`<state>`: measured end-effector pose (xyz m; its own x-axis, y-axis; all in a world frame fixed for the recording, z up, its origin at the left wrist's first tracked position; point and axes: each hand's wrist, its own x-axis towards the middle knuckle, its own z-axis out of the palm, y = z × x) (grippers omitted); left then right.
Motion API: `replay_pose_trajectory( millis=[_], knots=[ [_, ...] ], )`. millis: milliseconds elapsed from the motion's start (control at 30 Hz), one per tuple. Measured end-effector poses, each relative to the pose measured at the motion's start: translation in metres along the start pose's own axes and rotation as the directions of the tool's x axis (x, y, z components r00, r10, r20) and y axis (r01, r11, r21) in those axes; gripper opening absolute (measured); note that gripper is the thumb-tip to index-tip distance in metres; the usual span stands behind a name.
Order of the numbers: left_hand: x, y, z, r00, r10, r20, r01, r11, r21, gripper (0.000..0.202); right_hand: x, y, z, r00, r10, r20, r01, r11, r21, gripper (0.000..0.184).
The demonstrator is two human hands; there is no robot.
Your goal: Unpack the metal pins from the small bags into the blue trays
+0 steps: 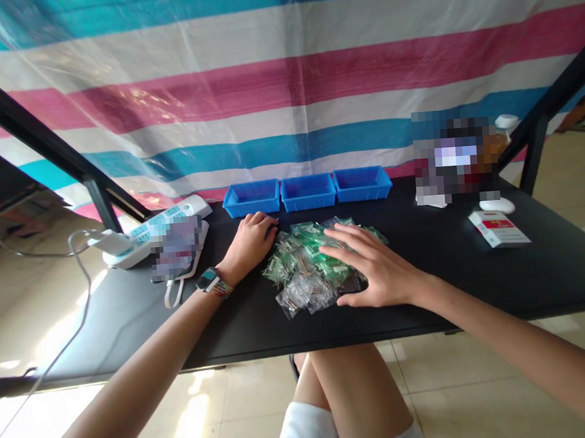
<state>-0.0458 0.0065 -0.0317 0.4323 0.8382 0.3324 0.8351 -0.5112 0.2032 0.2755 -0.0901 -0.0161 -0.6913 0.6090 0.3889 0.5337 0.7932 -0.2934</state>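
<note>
A pile of small clear plastic bags (305, 291), some green-tinted and some with small metal pieces inside, lies on the black table. Over the pile's right side reaches my right hand (381, 269), its fingers spread and thumb apart, with no bag visibly held. My left hand (255, 241), with a watch on the wrist, rests at the upper left edge of the pile. Its fingers are bent together and downward; whatever lies under the fingertips is hidden. Just beyond the hands, three blue bins (308, 192) stand in a row.
A white power strip (160, 228) with a plugged-in charger and a phone (179, 247) with a cable lie at left. On the right are a red-and-white box (498, 229), a white rounded case (496, 205) and a bottle (504, 131). Striped sheeting hangs behind; black frame posts flank the table (428, 296).
</note>
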Motion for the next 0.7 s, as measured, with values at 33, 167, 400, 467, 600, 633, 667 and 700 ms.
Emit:
replay_pose_trajectory(
  millis=[33, 167, 400, 467, 600, 633, 667, 700],
  knots=[
    [0.000, 0.000, -0.002, 1.000, 0.016, 0.012, -0.015, 1.000, -0.014, 0.030, -0.002, -0.008, 0.003, 1.000, -0.013, 0.013, 0.013, 1.000, -0.011, 0.090],
    [0.001, 0.001, -0.012, 0.999, -0.023, 0.045, 0.028, 0.992, -0.120, 0.023, -0.003, -0.035, 0.015, 1.000, -0.009, 0.012, 0.010, 1.000, -0.026, 0.087],
    [-0.011, 0.018, -0.014, 0.983, -0.150, 0.104, 0.180, 0.893, -0.413, 0.025, 0.002, -0.044, 0.025, 0.997, -0.063, 0.047, 0.067, 0.994, -0.082, 0.080],
    [-0.014, 0.026, -0.014, 0.983, -0.135, 0.123, 0.175, 0.881, -0.439, 0.023, 0.008, -0.040, 0.028, 0.998, -0.045, 0.040, 0.049, 0.994, -0.101, 0.082],
    [-0.017, 0.037, -0.016, 0.989, -0.109, 0.101, 0.141, 0.903, -0.406, 0.020, 0.023, -0.030, 0.035, 0.999, -0.013, 0.034, 0.018, 0.987, -0.159, 0.078],
    [-0.017, 0.039, -0.016, 0.991, -0.103, 0.091, 0.131, 0.909, -0.396, 0.020, 0.027, -0.028, 0.036, 0.999, -0.019, 0.034, 0.025, 0.983, -0.183, 0.074],
    [-0.018, 0.041, -0.016, 0.992, -0.099, 0.083, 0.124, 0.913, -0.389, 0.020, 0.030, -0.026, 0.037, 0.999, -0.030, 0.035, 0.037, 0.977, -0.210, 0.068],
    [-0.019, 0.042, -0.016, 0.992, -0.096, 0.079, 0.119, 0.914, -0.388, 0.019, 0.033, -0.025, 0.038, 0.999, -0.043, 0.034, 0.050, 0.970, -0.239, 0.061]
  ],
)
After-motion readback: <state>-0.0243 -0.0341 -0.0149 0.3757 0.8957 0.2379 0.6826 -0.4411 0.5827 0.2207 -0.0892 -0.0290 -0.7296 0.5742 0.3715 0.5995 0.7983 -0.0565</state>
